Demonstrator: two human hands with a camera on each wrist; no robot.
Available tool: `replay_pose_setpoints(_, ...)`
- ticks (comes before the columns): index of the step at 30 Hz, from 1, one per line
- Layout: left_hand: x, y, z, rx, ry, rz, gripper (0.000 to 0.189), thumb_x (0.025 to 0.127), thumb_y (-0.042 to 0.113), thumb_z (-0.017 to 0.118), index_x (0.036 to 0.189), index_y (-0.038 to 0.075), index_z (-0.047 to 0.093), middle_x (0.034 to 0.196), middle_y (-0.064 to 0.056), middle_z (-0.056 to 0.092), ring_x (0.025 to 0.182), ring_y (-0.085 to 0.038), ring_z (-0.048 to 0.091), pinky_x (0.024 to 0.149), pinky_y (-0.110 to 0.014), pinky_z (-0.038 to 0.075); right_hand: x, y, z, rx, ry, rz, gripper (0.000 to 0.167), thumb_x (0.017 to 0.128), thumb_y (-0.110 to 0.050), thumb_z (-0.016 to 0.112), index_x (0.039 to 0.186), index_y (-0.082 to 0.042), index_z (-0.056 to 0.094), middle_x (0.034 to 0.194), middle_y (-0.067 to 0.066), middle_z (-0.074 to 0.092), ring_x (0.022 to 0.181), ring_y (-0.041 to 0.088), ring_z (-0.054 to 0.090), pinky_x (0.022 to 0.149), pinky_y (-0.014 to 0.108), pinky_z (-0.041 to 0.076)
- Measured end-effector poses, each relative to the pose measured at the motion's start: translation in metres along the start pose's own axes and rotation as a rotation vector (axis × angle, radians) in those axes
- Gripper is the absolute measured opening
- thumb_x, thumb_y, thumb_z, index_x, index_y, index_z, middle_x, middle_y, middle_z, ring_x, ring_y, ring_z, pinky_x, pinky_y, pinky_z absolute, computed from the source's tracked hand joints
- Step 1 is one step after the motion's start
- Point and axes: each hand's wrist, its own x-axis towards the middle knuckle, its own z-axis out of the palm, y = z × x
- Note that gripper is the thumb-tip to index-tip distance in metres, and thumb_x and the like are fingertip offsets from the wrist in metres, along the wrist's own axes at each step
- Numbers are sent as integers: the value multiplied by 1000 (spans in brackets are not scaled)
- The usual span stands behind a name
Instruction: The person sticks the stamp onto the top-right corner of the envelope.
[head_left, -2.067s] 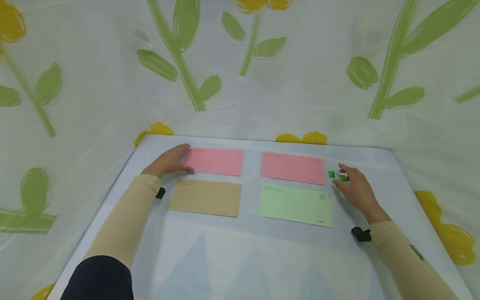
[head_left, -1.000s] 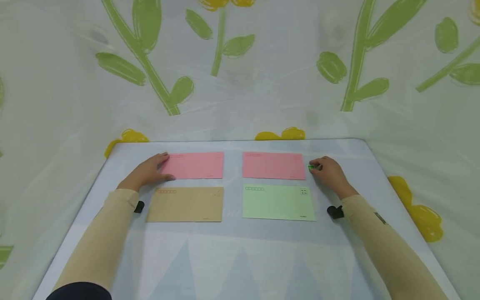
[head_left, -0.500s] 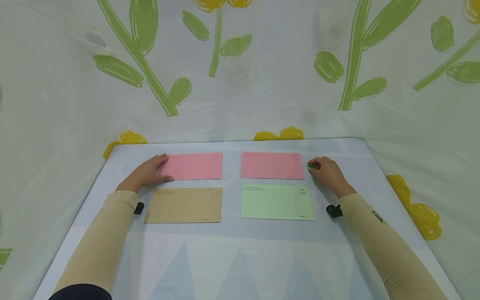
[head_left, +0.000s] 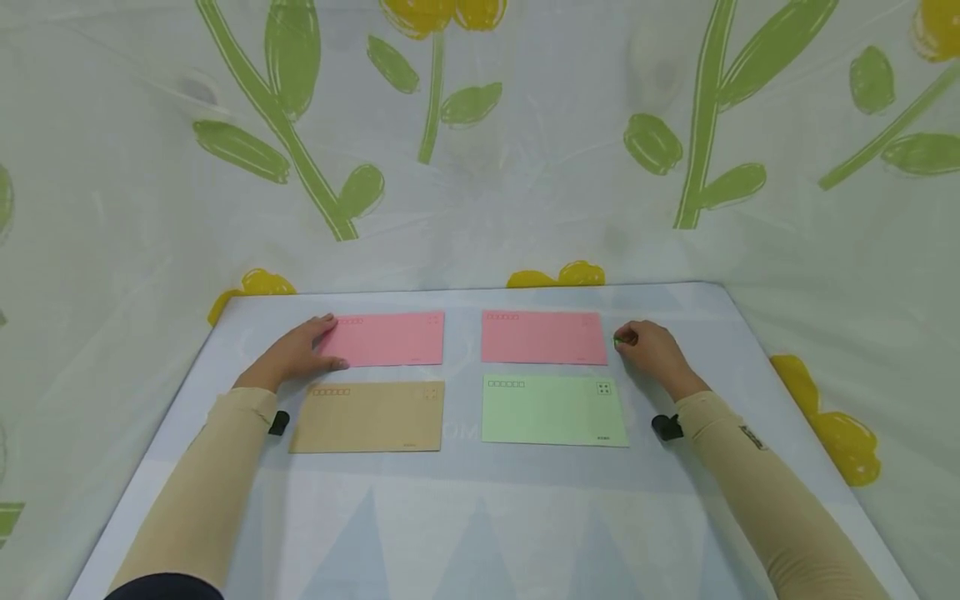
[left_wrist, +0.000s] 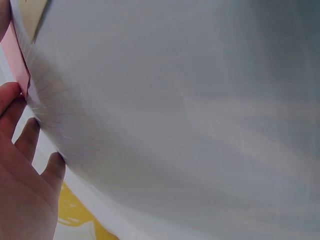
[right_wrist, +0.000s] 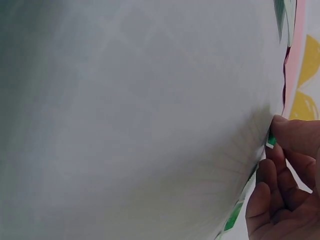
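Note:
My left hand rests with spread fingers at the left end of a pink envelope, thumb by its lower corner and fingertips by the upper one. In the left wrist view the fingers look extended along the table. Beyond the right end of a second pink envelope, my right hand pinches a small green stamp between thumb and finger, close to the table top. Another green stamp lies on the table near the curled fingers in the right wrist view.
A brown envelope lies in front of the left pink one, a light green envelope in front of the right pink one. All rest flat on the white-blue table. A flower-patterned sheet rises behind it.
The right hand has moved left and down to the stamps, its fingers have closed, and it now pinches one. The left hand stays at the pink envelope. The view has shifted.

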Motion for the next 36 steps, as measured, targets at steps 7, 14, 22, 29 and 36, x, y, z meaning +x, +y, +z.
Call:
replay_pose_setpoints(7, 2, -5, 3, 15, 8, 11, 115, 81, 63, 76, 161, 2, 21, 167, -21, 15, 153, -45, 10, 122, -62, 13, -3, 0, 1, -13, 18, -32, 21, 98, -9, 65, 115, 3, 67, 108, 21, 65, 99, 35, 59, 88, 51, 52)
replay_pose_setpoints(14, 1, -4, 3, 1, 8, 8, 113, 82, 59, 77, 161, 1, 21, 167, -22, 15, 153, -45, 9, 123, -62, 13, -1, 1, 3, -47, 26, 15, 27, 98, -14, 66, 120, 2, 63, 108, 21, 63, 95, 33, 56, 83, 48, 52)
replay_pose_setpoints(22, -1, -4, 4, -4, 15, 19, 112, 83, 58, 78, 160, -1, 21, 167, -23, 15, 153, -46, 9, 122, -63, 13, 2, -3, 4, -49, 17, 55, 32, 99, -14, 65, 124, 6, 60, 105, 18, 62, 92, 31, 55, 80, 43, 51)
replay_pose_setpoints(29, 0, -4, 3, 3, 28, 27, 109, 84, 53, 79, 160, -2, 24, 167, -23, 17, 153, -46, 11, 122, -62, 13, 1, -4, 3, -32, 9, 83, 31, 99, -14, 64, 123, 6, 61, 105, 18, 62, 94, 31, 55, 81, 43, 51)
replay_pose_setpoints(36, 0, -4, 3, -10, 32, 20, 110, 83, 55, 79, 160, -1, 24, 167, -22, 17, 153, -45, 10, 122, -63, 13, 0, -2, 3, -23, 61, 37, 28, 98, -13, 65, 120, 3, 63, 103, 19, 60, 92, 32, 53, 77, 42, 49)
